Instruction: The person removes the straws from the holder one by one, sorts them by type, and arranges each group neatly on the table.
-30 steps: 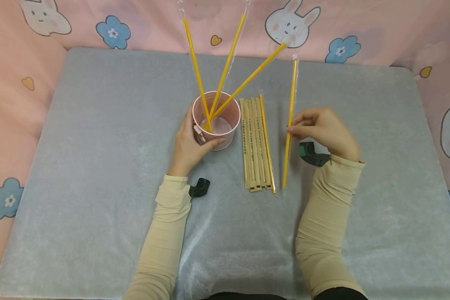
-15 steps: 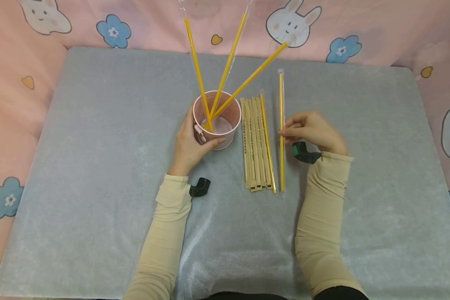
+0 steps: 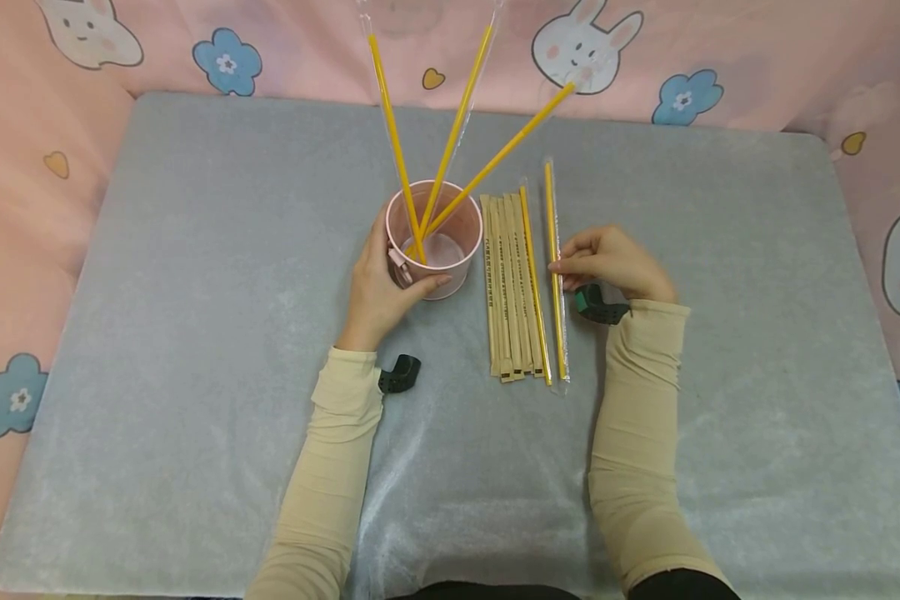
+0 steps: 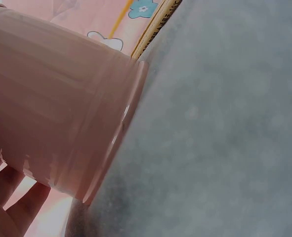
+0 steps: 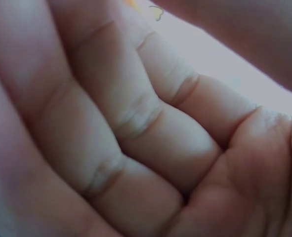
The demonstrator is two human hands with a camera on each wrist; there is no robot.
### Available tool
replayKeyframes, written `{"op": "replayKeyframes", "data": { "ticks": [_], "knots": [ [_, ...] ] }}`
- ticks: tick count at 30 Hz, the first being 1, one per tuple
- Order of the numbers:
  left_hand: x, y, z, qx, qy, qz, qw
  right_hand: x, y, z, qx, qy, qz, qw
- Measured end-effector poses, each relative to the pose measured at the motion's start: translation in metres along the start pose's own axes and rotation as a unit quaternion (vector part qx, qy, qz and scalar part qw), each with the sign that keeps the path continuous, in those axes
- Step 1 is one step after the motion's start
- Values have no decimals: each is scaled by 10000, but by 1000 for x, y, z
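Note:
My left hand (image 3: 371,292) grips a pink cup (image 3: 453,279) from its left side, thumb across the front. Three yellow straws (image 3: 392,125) in clear sleeves lean out of the cup. In the left wrist view, the cup's wall (image 4: 52,98) fills the left side, with fingers (image 4: 27,207) below it. My right hand (image 3: 618,260) pinches another sleeved yellow straw (image 3: 552,217) near its middle, just right of a row of paper-wrapped straws (image 3: 504,292). One more yellow straw (image 3: 534,275) lies along that row's right edge. The right wrist view is filled by curled fingers (image 5: 136,108); the pinch itself is hidden.
A grey cloth covers the table (image 3: 195,292). Pink fabric (image 3: 307,50) with rabbits and flowers hangs behind it and at both sides. Small black devices (image 3: 400,374) sit at both wrists.
My right hand has moved left and slightly down with the pinched straw, bringing it close beside the row and tilting its top leftward. My left hand and the cup stay put.

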State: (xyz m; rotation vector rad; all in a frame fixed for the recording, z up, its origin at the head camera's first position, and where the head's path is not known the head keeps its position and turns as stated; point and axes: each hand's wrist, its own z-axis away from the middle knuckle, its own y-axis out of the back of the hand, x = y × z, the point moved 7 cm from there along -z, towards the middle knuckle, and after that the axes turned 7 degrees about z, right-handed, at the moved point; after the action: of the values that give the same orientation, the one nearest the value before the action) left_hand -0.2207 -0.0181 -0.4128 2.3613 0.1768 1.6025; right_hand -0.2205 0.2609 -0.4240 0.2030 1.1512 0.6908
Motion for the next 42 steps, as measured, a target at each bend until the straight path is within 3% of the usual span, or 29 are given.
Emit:
{"op": "replayKeyframes", "data": {
  "ticks": [22, 42],
  "knots": [
    [2, -1, -1, -30, 55, 27, 10000, 9, -6, -8, -233, -308, 424, 9984],
    [1, 0, 1, -37, 70, 124, 9999, 10, -13, -10, -297, -300, 343, 9985]
  ]
}}
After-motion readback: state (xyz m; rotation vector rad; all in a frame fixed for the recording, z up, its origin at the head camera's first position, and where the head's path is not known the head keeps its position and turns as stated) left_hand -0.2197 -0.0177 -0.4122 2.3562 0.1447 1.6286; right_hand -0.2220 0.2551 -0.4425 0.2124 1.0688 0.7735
